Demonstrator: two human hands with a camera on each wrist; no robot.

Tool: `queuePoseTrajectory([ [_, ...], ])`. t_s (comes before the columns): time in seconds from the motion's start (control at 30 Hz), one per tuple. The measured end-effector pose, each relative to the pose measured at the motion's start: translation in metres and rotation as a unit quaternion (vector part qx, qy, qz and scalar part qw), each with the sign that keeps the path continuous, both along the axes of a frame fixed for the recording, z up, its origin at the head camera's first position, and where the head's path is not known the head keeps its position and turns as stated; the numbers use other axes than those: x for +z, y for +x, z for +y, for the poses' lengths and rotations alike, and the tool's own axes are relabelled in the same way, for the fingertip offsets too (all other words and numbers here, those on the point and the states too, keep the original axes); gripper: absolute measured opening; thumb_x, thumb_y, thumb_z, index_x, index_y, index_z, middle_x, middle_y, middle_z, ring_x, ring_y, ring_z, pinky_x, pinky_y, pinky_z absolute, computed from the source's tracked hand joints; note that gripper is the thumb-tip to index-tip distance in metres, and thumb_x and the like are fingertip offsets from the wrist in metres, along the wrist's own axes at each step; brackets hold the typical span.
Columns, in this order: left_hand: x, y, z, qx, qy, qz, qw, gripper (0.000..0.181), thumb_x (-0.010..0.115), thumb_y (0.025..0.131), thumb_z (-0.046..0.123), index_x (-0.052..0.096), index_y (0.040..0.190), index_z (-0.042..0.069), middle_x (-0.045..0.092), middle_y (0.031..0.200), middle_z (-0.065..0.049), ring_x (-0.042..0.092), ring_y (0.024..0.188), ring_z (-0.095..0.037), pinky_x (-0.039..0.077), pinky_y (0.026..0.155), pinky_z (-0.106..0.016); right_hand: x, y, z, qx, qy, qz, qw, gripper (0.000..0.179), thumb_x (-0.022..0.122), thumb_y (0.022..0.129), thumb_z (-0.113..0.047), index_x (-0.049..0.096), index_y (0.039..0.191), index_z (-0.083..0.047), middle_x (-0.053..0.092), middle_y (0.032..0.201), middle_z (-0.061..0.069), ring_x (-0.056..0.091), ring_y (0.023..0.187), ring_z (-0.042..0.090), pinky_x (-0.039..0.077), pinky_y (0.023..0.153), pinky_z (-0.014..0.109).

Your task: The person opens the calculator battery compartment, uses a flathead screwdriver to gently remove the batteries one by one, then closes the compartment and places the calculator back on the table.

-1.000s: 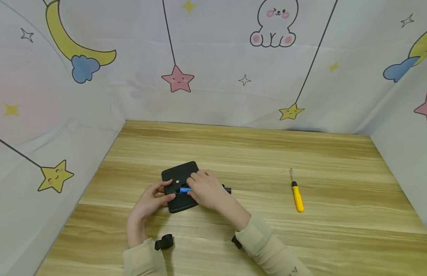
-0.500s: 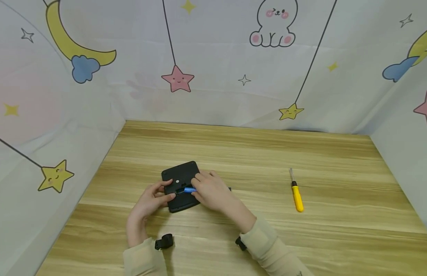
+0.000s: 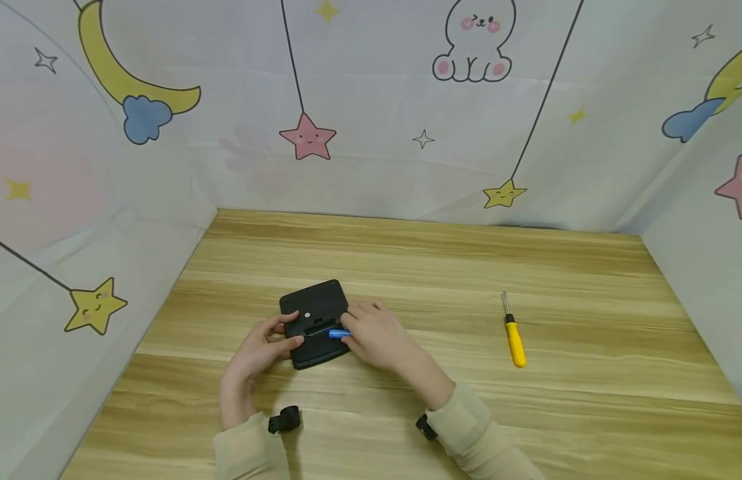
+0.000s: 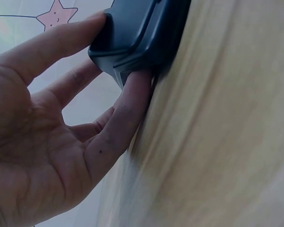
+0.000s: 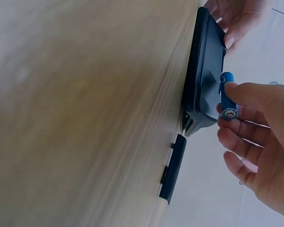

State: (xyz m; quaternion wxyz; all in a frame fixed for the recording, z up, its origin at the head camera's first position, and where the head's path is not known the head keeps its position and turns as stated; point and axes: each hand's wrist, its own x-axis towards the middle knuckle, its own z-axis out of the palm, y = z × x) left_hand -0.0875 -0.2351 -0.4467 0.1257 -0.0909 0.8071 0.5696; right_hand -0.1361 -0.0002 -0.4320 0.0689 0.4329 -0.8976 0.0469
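Note:
A black calculator (image 3: 315, 303) lies face down on the table, a long battery slot in its back uncovered. My left hand (image 3: 259, 347) grips its left edge, thumb and a finger on the back. In the left wrist view, one finger tucks under the calculator's corner (image 4: 132, 33). My right hand (image 3: 377, 337) pinches a blue battery (image 3: 339, 334) between thumb and fingers, over the calculator's right part. The right wrist view shows the battery (image 5: 228, 99) held above the back, one end facing the camera.
A black battery cover (image 5: 173, 170) lies on the table beside the calculator; the right hand hides it in the head view. A yellow-handled screwdriver (image 3: 515, 340) lies farther right. A printed white cloth (image 3: 371, 100) hangs behind and at both sides of the wooden table.
The right hand has moved right, drawing the battery out of the slot, which now shows uncovered. The left hand and calculator stay put. The battery cover has become hidden behind the right hand.

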Motion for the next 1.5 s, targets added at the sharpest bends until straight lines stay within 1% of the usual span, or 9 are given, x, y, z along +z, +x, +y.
queuePoseTrajectory([
  [0.13, 0.001, 0.0, 0.0, 0.0, -0.001, -0.001, 1.0, 0.058, 0.067, 0.089, 0.01, 0.045, 0.142, 0.004, 0.049, 0.114, -0.022, 0.059, 0.085, -0.014, 0.054, 0.071, -0.023, 0.002, 0.002, 0.006, 0.004, -0.004, -0.009, 0.9999, 0.018, 0.064, 0.091, -0.035, 0.059, 0.086, -0.019, 0.058, 0.084, -0.006, 0.054, 0.083, 0.012, 0.041, 0.078, 0.029],
  [0.23, 0.001, 0.0, 0.0, 0.0, 0.0, -0.002, 1.0, 0.058, 0.067, 0.089, 0.01, 0.045, 0.143, 0.004, 0.049, 0.115, -0.022, 0.058, 0.086, -0.014, 0.054, 0.071, -0.024, 0.003, 0.003, 0.01, 0.007, -0.004, -0.016, 0.9998, 0.017, 0.065, 0.091, -0.035, 0.06, 0.087, -0.019, 0.058, 0.083, -0.006, 0.052, 0.082, 0.012, 0.04, 0.078, 0.029],
  [0.47, -0.001, 0.0, 0.0, 0.003, 0.001, -0.006, 1.0, 0.059, 0.067, 0.088, 0.01, 0.045, 0.143, 0.004, 0.048, 0.119, -0.022, 0.058, 0.085, -0.013, 0.054, 0.07, -0.024, 0.002, 0.006, 0.016, 0.007, 0.004, -0.03, 0.9995, 0.016, 0.064, 0.092, -0.035, 0.062, 0.092, -0.019, 0.059, 0.086, -0.006, 0.053, 0.083, 0.011, 0.043, 0.081, 0.031],
  [0.7, -0.001, 0.001, -0.001, 0.004, 0.002, -0.007, 1.0, 0.06, 0.067, 0.088, 0.009, 0.044, 0.143, 0.004, 0.04, 0.118, -0.018, 0.056, 0.085, -0.013, 0.053, 0.07, -0.023, 0.002, 0.008, 0.021, 0.012, 0.016, -0.034, 0.9992, 0.017, 0.063, 0.092, -0.036, 0.063, 0.089, -0.019, 0.057, 0.083, -0.006, 0.051, 0.081, 0.011, 0.043, 0.079, 0.031],
  [0.87, -0.001, 0.001, -0.001, 0.0, 0.005, -0.005, 1.0, 0.06, 0.067, 0.088, 0.01, 0.043, 0.144, 0.004, 0.04, 0.116, -0.017, 0.056, 0.084, -0.013, 0.053, 0.07, -0.023, 0.001, 0.008, 0.025, 0.013, 0.028, -0.039, 0.9988, 0.018, 0.063, 0.092, -0.037, 0.063, 0.09, -0.019, 0.057, 0.084, -0.006, 0.051, 0.082, 0.012, 0.044, 0.08, 0.032],
  [1.03, 0.0, 0.001, -0.001, -0.001, 0.007, -0.005, 1.0, 0.06, 0.067, 0.089, 0.01, 0.043, 0.143, 0.003, 0.043, 0.117, -0.018, 0.057, 0.084, -0.012, 0.054, 0.069, -0.024, 0.001, 0.009, 0.028, 0.016, 0.038, -0.042, 0.9983, 0.017, 0.064, 0.092, -0.036, 0.065, 0.095, -0.019, 0.06, 0.088, -0.005, 0.052, 0.084, 0.013, 0.046, 0.082, 0.034],
  [1.27, 0.0, 0.001, -0.001, 0.001, 0.006, -0.007, 1.0, 0.06, 0.066, 0.089, 0.01, 0.043, 0.144, 0.004, 0.043, 0.119, -0.019, 0.058, 0.085, -0.012, 0.054, 0.07, -0.023, 0.001, 0.013, 0.032, 0.034, 0.049, -0.041, 0.9974, 0.019, 0.066, 0.09, -0.037, 0.066, 0.099, -0.019, 0.057, 0.084, -0.007, 0.048, 0.079, 0.011, 0.039, 0.075, 0.029],
  [1.37, 0.001, 0.001, 0.0, 0.003, 0.005, -0.01, 0.9999, 0.06, 0.066, 0.089, 0.01, 0.043, 0.144, 0.005, 0.043, 0.121, -0.02, 0.058, 0.086, -0.012, 0.054, 0.07, -0.024, 0.0, 0.014, 0.033, 0.035, 0.048, -0.046, 0.9972, 0.019, 0.066, 0.09, -0.036, 0.066, 0.099, -0.019, 0.056, 0.083, -0.007, 0.049, 0.081, 0.011, 0.041, 0.077, 0.03],
  [1.5, 0.001, 0.001, 0.0, 0.002, 0.002, -0.011, 0.9999, 0.06, 0.067, 0.089, 0.011, 0.043, 0.144, 0.005, 0.043, 0.124, -0.022, 0.058, 0.087, -0.013, 0.054, 0.071, -0.024, -0.001, 0.015, 0.035, 0.036, 0.054, -0.044, 0.9969, 0.021, 0.066, 0.09, -0.036, 0.066, 0.102, -0.018, 0.058, 0.086, -0.006, 0.055, 0.087, 0.012, 0.045, 0.082, 0.032],
])
